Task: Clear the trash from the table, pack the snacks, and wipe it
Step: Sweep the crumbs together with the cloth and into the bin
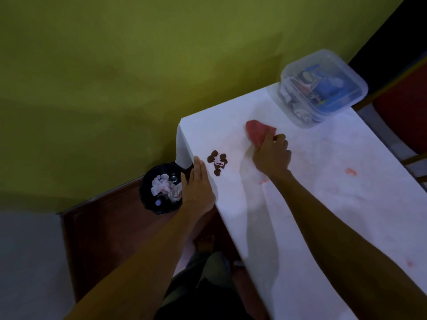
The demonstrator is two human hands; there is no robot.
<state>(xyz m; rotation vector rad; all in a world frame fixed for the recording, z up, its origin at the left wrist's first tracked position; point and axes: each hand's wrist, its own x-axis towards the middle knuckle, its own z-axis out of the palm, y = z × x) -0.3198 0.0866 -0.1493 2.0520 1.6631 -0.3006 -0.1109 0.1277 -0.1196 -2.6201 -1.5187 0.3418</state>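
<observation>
On the table (323,204) — red cloth (255,131) lengthwise toward the wall (115,65), tight within right hand (272,155)

1. Cloth (256,131) under my right hand (272,155): pinkish red;
2. table (323,192): white, blotched with faint pink-red stains;
3. crumbs (217,161): dark brown, flecked white;
4. bin (147,181): black;
5. container (290,72): clear, blue contents;
6. wall (115,65): olive green.

Home dining corner: olive wall (115,65), white-covered table (323,204), red chair (402,116), wood skirting (97,199), small bin (161,188) on floor.
</observation>
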